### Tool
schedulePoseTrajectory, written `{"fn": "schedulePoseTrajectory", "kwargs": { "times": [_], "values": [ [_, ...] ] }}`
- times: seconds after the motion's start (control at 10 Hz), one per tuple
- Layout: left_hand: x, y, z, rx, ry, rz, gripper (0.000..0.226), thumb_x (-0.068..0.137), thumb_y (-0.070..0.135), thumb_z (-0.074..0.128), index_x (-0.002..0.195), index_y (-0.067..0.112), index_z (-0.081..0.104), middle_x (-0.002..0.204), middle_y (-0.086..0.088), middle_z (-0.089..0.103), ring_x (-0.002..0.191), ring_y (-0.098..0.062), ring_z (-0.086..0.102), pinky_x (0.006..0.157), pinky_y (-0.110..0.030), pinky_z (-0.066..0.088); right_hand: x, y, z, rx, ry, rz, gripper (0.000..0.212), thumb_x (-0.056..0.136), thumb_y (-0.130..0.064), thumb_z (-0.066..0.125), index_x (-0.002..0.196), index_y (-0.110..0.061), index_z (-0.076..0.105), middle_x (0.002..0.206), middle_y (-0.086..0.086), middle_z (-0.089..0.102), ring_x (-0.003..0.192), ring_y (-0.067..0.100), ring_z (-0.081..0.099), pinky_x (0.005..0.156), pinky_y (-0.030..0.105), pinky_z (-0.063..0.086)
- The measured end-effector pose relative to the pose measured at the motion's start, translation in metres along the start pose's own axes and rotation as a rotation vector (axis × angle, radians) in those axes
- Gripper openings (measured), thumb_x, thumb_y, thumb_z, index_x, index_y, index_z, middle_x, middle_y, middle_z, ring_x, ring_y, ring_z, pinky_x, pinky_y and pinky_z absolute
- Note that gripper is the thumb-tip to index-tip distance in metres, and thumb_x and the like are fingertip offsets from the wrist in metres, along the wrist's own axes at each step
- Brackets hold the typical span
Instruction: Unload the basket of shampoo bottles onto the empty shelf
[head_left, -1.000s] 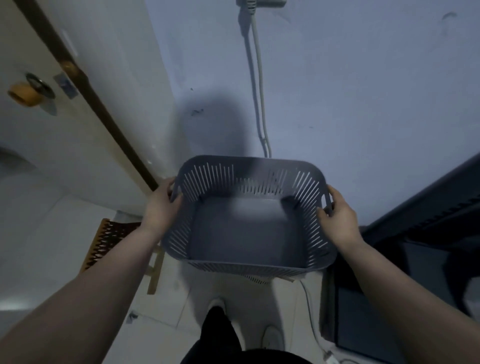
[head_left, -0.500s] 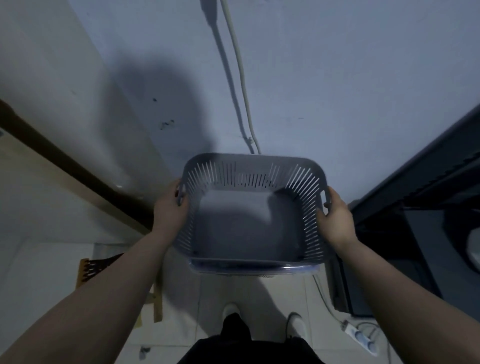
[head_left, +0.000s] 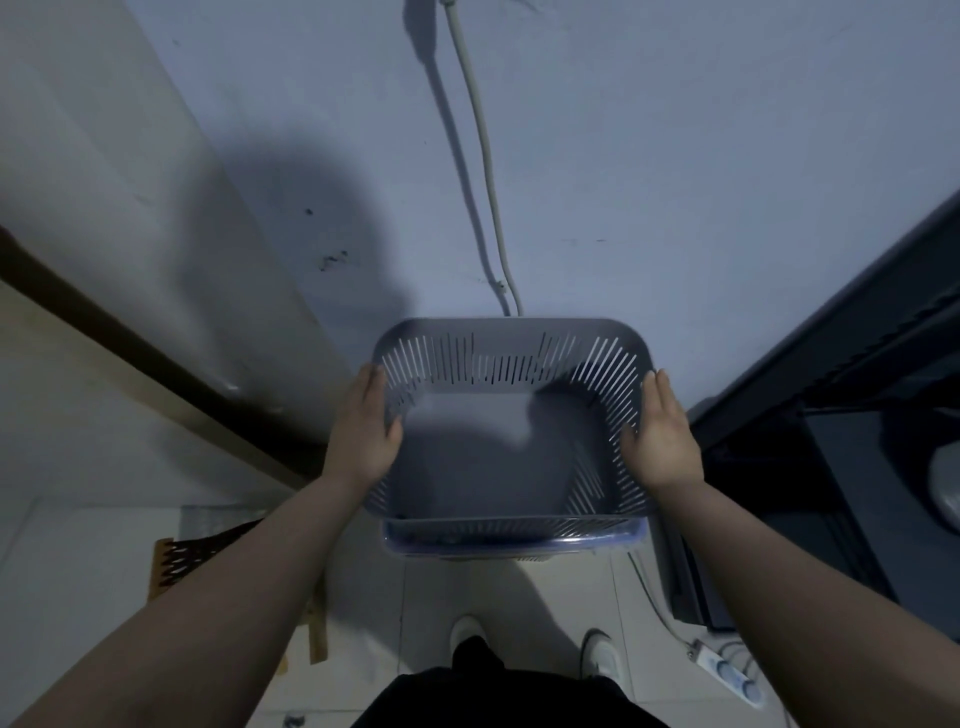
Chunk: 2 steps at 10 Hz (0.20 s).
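Nearest to you, below both wrists, your dark trousers (head_left: 493, 701) hang over white shoes (head_left: 600, 652) on the pale tiled floor (head_left: 561, 587). Low and to the right of your right hand (head_left: 667, 441), a white power strip (head_left: 727, 675) lies on the tiles. Your bare forearms reach forward from the two bottom corners. Your left hand (head_left: 363, 436) lies against the left side of the grey plastic basket with slotted walls (head_left: 511, 332), fingers straight and pointing away from you along the rim, curled round nothing. Your right hand mirrors it on the right side, fingers likewise straight and flat, thumb towards the inside. The basket sits level between your two palms, its open top facing you and its flat bottom showing bare grey plastic crossed by shadow. Just under its near edge a translucent bluish rim (head_left: 514, 543) shows, but you cannot tell what it belongs to. Down and left of your left hand, a brown wooden stool with a woven seat (head_left: 192, 551) stands on the floor. Right of your right hand rises the dark shelf unit (head_left: 831, 364), its levels too dim to read. Beyond your fingertips stands the blue-grey wall (head_left: 675, 156). A white cable (head_left: 485, 156) runs down the wall to just behind the basket's far rim, and a brown door-frame strip (head_left: 130, 358) slants off to the left.
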<state>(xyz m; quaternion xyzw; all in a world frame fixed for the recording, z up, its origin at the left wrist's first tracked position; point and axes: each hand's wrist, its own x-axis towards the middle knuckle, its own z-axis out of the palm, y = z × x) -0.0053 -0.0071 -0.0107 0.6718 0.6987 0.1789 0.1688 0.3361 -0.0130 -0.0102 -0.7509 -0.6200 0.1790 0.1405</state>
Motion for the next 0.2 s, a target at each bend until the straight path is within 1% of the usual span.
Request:
{"fn": "schedulePoseTrajectory", "kwargs": {
  "times": [0.1, 0.2],
  "values": [
    [0.0, 0.001, -0.001, 0.06, -0.026, 0.041, 0.069, 0.087, 0.009, 0.064, 0.146, -0.001, 0.031, 0.155, -0.023, 0.024, 0.143, -0.037, 0.024, 0.115, -0.039, 0.022, 0.002, 0.0, -0.003, -0.026, -0.026, -0.02, 0.07, 0.091, -0.01, 0.051, 0.151, -0.003, 0.015, 0.16, 0.015, 0.01, 0.146, 0.028, 0.013, 0.118, 0.037, 0.018],
    [0.008, 0.009, -0.008, 0.07, 0.005, 0.055, 0.07, 0.085, 0.011, 0.066, 0.146, 0.0, 0.032, 0.15, -0.024, 0.031, 0.139, -0.038, 0.029, 0.114, -0.042, 0.025, 0.008, -0.008, -0.016, -0.019, -0.012, -0.06, 0.07, 0.091, -0.014, 0.055, 0.151, -0.005, 0.019, 0.158, 0.018, 0.016, 0.146, 0.031, 0.015, 0.118, 0.041, 0.016]
  ]
}}
